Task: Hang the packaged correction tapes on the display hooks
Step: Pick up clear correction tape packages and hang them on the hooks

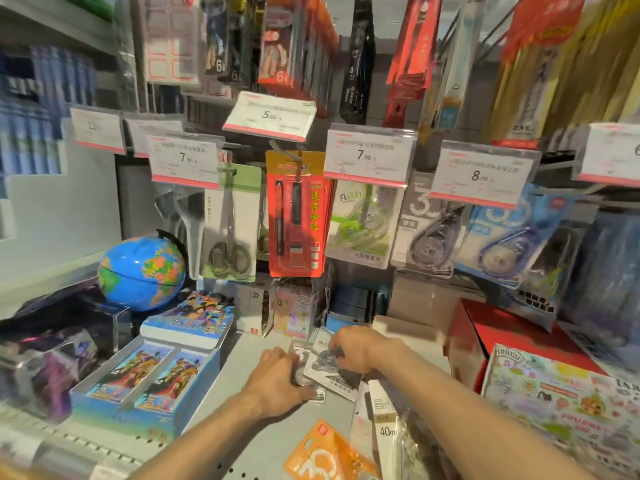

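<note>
Several grey packaged correction tapes point(327, 370) lie in a small pile on the grey shelf point(242, 420), low in the middle. My left hand point(277, 375) grips the left packs of the pile. My right hand point(356, 348) curls over the top of the right pack and pinches it. Above, correction tapes hang on display hooks: a green pack point(363, 223), a grey pack point(427, 237) and a blue pack point(502, 244), each under a price tag. The view is blurred.
A red pen pack point(296, 216) and scissors point(230, 233) hang left of the tapes. A globe point(142, 271) and blue card boxes point(145, 375) stand at the left. A red box point(491, 341) sits at the right; an orange pack point(329, 455) lies near the front.
</note>
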Tool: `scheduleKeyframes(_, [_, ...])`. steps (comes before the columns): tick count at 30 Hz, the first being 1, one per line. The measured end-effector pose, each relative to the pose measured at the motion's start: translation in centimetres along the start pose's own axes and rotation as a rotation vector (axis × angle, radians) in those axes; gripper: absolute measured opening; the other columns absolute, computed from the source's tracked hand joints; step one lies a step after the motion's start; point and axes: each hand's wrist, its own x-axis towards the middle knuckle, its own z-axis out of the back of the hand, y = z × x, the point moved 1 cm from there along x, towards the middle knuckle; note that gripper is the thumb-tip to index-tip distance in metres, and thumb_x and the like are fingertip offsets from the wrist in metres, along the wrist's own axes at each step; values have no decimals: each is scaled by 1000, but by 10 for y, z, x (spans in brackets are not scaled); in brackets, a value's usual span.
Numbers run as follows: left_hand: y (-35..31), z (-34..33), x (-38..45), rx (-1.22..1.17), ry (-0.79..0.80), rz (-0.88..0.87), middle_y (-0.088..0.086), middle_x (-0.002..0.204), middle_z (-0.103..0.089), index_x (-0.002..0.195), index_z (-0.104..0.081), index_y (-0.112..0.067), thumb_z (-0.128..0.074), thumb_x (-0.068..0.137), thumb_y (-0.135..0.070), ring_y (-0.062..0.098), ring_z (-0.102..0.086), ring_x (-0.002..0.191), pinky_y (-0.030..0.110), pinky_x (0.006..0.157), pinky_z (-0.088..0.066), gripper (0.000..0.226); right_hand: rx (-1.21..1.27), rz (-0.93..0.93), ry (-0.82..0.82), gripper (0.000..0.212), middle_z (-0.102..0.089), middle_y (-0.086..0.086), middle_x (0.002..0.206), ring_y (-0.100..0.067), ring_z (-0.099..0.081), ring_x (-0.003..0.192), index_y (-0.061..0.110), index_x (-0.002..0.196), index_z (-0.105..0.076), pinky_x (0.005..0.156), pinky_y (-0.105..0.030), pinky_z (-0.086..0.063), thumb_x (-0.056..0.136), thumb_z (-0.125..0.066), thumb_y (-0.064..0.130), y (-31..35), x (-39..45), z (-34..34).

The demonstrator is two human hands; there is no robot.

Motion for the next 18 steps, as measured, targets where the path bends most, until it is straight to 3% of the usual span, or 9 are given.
scheduleKeyframes(5, [4,-3,5,-14,15,2,2,114,-47,114,-62,-27,-66,73,-66,22,-39,118,34,103,-41,57,22,53,69,52,-63,-12,121,-34,-61,110,16,132,-54,92,-46,-54,81,-62,11,1,17,-6])
scheduleKeyframes(10, [12,2,1,-33,-1,8,1,115,-44,118,-59,-25,-67,79,-59,22,-40,119,30,101,-38,53,25,44,13,44,-67,-6,111,-30,-62,99,20,121,-62,84,-39,-55,77,-66,12,-3,24,-14])
scheduleKeyframes(14, [26,21,-10,-52,-45,36,2,121,-50,115,-60,-23,-70,78,-59,22,-49,117,30,97,-41,53,51,39,-1,53,-65,-2,121,-26,-61,108,22,132,-57,83,-30,-48,80,-68,16,-9,24,-14])
scheduleKeyframes(18, [36,42,-24,-47,-141,38,1,129,-49,131,-55,-18,-69,81,-58,21,-51,122,31,101,-43,66,53,25,20,54,-63,-2,127,-25,-59,114,23,133,-57,80,-25,-42,80,-67,14,-5,26,-18])
